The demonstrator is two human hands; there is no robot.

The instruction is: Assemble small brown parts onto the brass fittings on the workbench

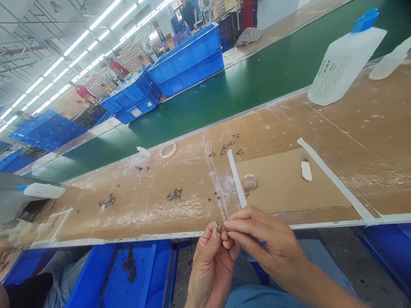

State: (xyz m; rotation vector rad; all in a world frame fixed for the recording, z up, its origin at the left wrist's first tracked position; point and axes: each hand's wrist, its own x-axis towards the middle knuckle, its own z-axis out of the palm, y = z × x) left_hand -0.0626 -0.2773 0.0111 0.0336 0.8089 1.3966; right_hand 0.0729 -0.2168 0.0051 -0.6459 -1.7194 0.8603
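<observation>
My left hand (210, 265) pinches a small brass-coloured part (218, 229) between thumb and fingertips, just below the front edge of the brown workbench (289, 188). My right hand (266, 239) comes in from the right with its fingers pressed together at the same part, touching the left hand's fingertips. What the right fingers grip beyond that is too small to make out. Small piles of similar parts (174, 194) lie on the bench ahead.
On the bench lie a small clear cap (250, 182), a white knife-like tool (306, 170), a tape roll (168, 149) and a white bottle with a blue cap (346, 60). A green conveyor belt (224, 94) runs behind. Blue bins (189, 60) stand beyond, another blue bin (118, 273) under the bench.
</observation>
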